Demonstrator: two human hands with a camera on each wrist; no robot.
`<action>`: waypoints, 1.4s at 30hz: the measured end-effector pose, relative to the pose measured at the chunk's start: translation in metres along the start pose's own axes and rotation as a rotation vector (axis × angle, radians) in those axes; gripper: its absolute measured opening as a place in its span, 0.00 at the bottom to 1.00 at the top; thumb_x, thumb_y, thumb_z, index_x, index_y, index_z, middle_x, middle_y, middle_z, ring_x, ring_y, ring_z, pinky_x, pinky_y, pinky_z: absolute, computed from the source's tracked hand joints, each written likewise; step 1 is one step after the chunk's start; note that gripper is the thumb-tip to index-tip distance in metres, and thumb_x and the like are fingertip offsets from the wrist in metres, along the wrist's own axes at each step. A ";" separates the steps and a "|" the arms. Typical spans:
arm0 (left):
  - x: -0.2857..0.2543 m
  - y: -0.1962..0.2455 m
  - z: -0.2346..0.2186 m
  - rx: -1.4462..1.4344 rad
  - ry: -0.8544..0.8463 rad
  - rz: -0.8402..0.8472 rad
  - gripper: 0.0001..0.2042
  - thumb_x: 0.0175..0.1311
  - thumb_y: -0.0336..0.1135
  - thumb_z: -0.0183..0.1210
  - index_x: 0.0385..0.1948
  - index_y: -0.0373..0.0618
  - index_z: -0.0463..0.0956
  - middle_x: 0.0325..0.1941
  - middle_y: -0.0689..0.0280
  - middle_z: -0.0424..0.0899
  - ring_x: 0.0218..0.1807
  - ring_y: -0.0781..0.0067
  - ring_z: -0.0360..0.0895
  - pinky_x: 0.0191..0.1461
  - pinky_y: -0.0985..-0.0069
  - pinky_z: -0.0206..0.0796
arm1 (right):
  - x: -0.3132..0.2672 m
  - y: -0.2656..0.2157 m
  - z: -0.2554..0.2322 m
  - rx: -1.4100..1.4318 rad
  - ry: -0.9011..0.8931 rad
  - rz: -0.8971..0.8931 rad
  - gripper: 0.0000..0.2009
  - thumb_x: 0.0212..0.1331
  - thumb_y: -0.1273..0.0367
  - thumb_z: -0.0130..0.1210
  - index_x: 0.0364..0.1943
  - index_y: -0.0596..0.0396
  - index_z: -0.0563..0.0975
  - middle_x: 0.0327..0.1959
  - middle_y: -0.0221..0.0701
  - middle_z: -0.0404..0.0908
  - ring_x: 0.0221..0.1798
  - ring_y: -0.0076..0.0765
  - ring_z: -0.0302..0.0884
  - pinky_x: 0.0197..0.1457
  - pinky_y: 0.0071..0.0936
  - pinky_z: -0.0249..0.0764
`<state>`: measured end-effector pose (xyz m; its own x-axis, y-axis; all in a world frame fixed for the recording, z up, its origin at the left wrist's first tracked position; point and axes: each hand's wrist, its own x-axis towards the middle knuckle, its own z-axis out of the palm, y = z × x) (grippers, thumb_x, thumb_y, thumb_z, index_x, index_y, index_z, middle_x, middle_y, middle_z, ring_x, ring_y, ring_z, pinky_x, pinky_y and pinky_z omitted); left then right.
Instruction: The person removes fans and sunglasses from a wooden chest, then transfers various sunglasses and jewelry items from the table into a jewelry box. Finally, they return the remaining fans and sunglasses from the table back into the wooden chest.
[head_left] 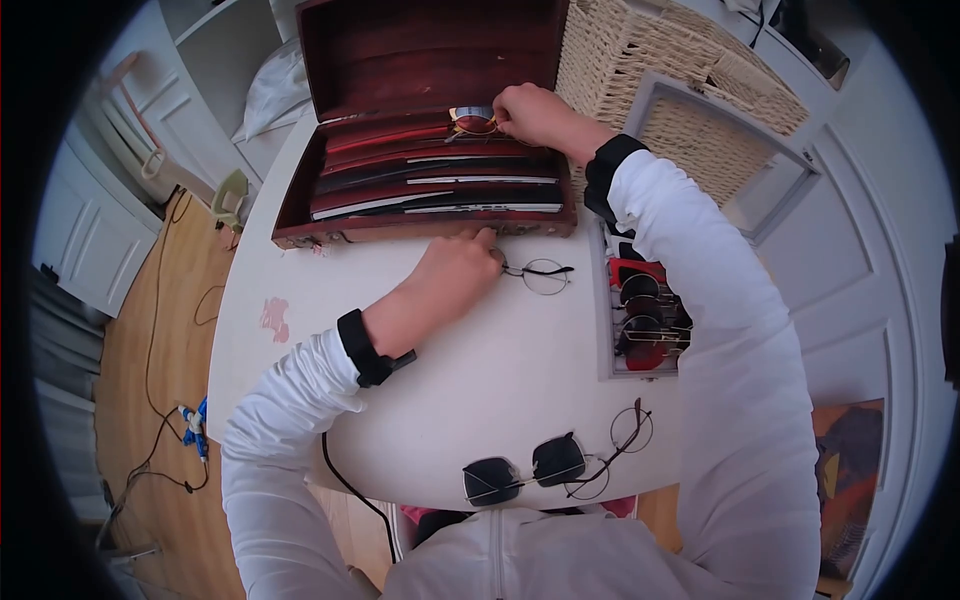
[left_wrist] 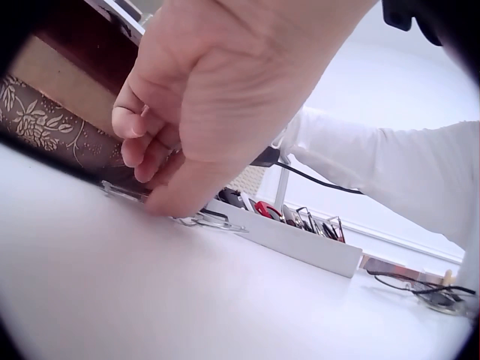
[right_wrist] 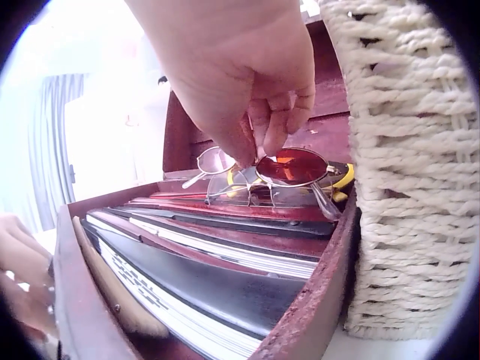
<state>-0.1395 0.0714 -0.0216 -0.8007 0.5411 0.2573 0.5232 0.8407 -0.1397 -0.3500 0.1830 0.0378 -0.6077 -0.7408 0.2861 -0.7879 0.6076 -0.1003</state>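
My right hand [head_left: 545, 115] is over the back of an open dark red wooden box [head_left: 290, 235]. Its fingertips pinch sunglasses [right_wrist: 296, 166] with orange-red lenses and a thin metal frame at the bridge. More eyewear, clear-lensed with a yellow part [right_wrist: 345, 177], shows just behind and below them. Low at the box's front wall, my left hand [head_left: 445, 275] has its thumb and curled fingers on thin-rimmed round eyeglasses [head_left: 545, 277]. These eyeglasses lie against the white tabletop, and the left thumb covers part of them in the left wrist view.
Several dark-covered books [right_wrist: 187, 262] fill the box. To its right are a woven basket [head_left: 610, 60] and a grey tray [head_left: 605, 340] of glasses. Square dark sunglasses [head_left: 525, 472] and round eyeglasses [head_left: 630, 430] lie by the near edge. A black cable [head_left: 355, 490] hangs there.
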 end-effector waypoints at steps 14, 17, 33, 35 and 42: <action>0.026 -0.078 -0.068 -0.480 0.167 -0.244 0.08 0.52 0.26 0.58 0.34 0.35 0.77 0.32 0.51 0.79 0.37 0.50 0.77 0.41 0.65 0.67 | 0.017 -0.002 -0.012 -0.025 -0.042 0.004 0.07 0.48 0.70 0.54 0.31 0.52 0.81 0.33 0.43 0.81 0.39 0.52 0.79 0.44 0.42 0.75; 0.056 -0.107 -0.042 -0.442 0.111 -0.275 0.08 0.51 0.27 0.58 0.33 0.36 0.79 0.32 0.51 0.80 0.37 0.50 0.78 0.42 0.64 0.68 | 0.021 -0.005 -0.024 -0.016 0.021 0.019 0.07 0.48 0.70 0.55 0.30 0.52 0.81 0.33 0.43 0.81 0.39 0.51 0.79 0.43 0.42 0.75; 0.108 -0.151 0.019 -0.340 0.116 -0.328 0.09 0.47 0.26 0.59 0.33 0.40 0.79 0.32 0.53 0.82 0.39 0.51 0.79 0.45 0.63 0.71 | 0.011 0.001 -0.030 0.004 0.122 0.068 0.06 0.45 0.73 0.54 0.27 0.56 0.81 0.27 0.45 0.81 0.35 0.53 0.80 0.41 0.42 0.76; 0.105 -0.155 0.018 -0.342 0.078 -0.367 0.11 0.46 0.25 0.60 0.34 0.39 0.79 0.31 0.53 0.82 0.39 0.51 0.79 0.44 0.63 0.71 | 0.010 0.002 -0.030 0.055 0.116 0.065 0.06 0.46 0.73 0.53 0.26 0.56 0.81 0.26 0.45 0.80 0.34 0.52 0.80 0.41 0.41 0.76; 0.094 -0.169 0.014 -0.866 -0.001 -0.652 0.13 0.51 0.23 0.58 0.41 0.36 0.78 0.28 0.64 0.81 0.28 0.79 0.75 0.34 0.78 0.70 | -0.006 -0.003 -0.025 0.079 0.054 -0.018 0.06 0.47 0.73 0.51 0.24 0.55 0.80 0.25 0.46 0.79 0.33 0.53 0.79 0.39 0.42 0.76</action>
<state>-0.3078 -0.0194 0.0127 -0.9993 -0.0042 0.0364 0.0244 0.6653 0.7462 -0.3421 0.1925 0.0600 -0.5889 -0.7337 0.3389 -0.8053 0.5682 -0.1691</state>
